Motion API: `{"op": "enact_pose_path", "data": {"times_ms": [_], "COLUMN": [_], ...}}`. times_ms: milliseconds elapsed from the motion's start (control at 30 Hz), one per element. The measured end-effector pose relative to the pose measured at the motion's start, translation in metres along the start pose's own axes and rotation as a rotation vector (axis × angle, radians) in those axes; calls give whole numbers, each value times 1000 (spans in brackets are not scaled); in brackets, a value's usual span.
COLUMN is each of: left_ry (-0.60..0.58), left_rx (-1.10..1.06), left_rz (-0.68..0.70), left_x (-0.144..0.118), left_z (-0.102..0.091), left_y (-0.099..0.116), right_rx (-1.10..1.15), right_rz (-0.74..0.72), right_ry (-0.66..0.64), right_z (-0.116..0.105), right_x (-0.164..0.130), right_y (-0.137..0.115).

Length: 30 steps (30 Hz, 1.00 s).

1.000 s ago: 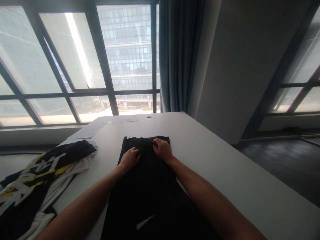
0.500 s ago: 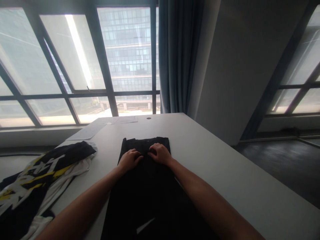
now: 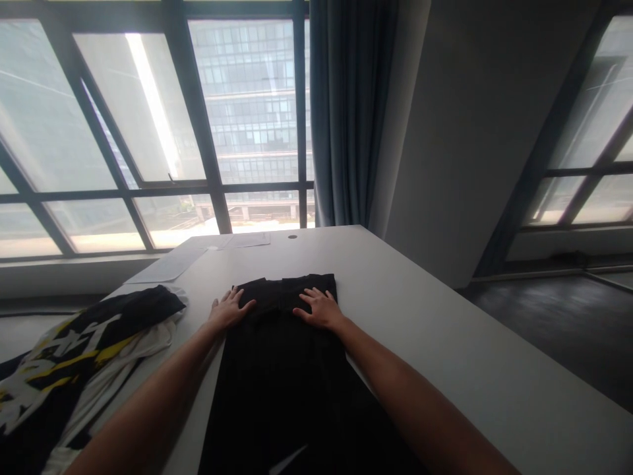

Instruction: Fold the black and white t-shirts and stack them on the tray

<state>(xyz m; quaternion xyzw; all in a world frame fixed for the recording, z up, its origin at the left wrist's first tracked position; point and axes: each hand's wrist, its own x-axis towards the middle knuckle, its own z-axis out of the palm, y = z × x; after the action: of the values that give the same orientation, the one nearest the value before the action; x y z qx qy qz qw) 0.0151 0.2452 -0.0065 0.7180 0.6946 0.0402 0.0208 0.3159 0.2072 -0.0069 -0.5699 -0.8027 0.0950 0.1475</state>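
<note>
Seen from the head camera, looking forward and down, a long black garment [image 3: 284,369] lies flat on a pale counter [image 3: 445,343], running from the bottom edge of the view away toward the windows, its far end near the middle of the counter. A small white mark shows on the fabric close to the bottom edge. Both bare forearms reach in from below. The left hand [image 3: 228,310] lies palm down with its fingers [image 3: 236,296] spread apart, at the far left edge of the garment, partly on the cloth and partly on the counter beside it, gripping nothing. The right hand [image 3: 322,308] also lies flat, fingers spread, pressing on the far right part of the garment just short of its far end, and it too holds nothing. The two hands sit side by side, a strip of black fabric between them. To the left, near the counter's edge, lies a crumpled pile of clothing [image 3: 74,356] in black, white and yellow, well apart from the black garment. Farther back on the counter, sheets of paper [image 3: 171,266] lie flat near the window side. Beyond the counter are large framed windows [image 3: 148,132] with an office building outside, a blue-grey curtain [image 3: 346,112] and a plain wall column [image 3: 469,132].
</note>
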Motion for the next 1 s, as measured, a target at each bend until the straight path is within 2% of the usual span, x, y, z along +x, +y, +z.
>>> {"op": "enact_pose_path", "data": {"times_ms": [100, 167, 267, 367, 400, 467, 533, 600, 700, 833, 867, 1000], "left_ry": [1, -14, 8, 139, 153, 98, 13, -14, 3, 118, 102, -88], "left_rx": [3, 10, 31, 87, 95, 77, 32, -2, -47, -68, -58, -37], "left_rz": [-59, -106, -170, -88, -38, 23, 20, 5, 5, 77, 110, 177], "left_x": [-1, 0, 1, -2, -3, -5, -6, -7, -10, -27, -34, -63], "left_z": [2, 0, -3, -4, -4, -1, 3, 5, 5, -1, -2, -3], "left_y": [3, 8, 18, 26, 28, 30, 31, 29, 28, 34, 37, 47], "right_rx": [-9, 6, 8, -28, -40, -56, -61, -58, -53, -74, -86, -152], "right_rz": [-10, -30, -21, 39, 72, 144, 190, 199, 197, 205, 209, 229], "right_ry": [-50, -36, 95, 185, 162, 75, 10, -4, 6, -7, -26, -95], "right_z": [-2, -5, -9, -11, -11, -9, -6, -3, -1, -2, -4, -14], "right_x": [-1, -1, 1, 3, 4, 5, 6, 6, 7, 8, 10, 13], "right_y": [-2, -2, 1, 11, 15, 22, 28, 30, 31, 30, 29, 22]}}
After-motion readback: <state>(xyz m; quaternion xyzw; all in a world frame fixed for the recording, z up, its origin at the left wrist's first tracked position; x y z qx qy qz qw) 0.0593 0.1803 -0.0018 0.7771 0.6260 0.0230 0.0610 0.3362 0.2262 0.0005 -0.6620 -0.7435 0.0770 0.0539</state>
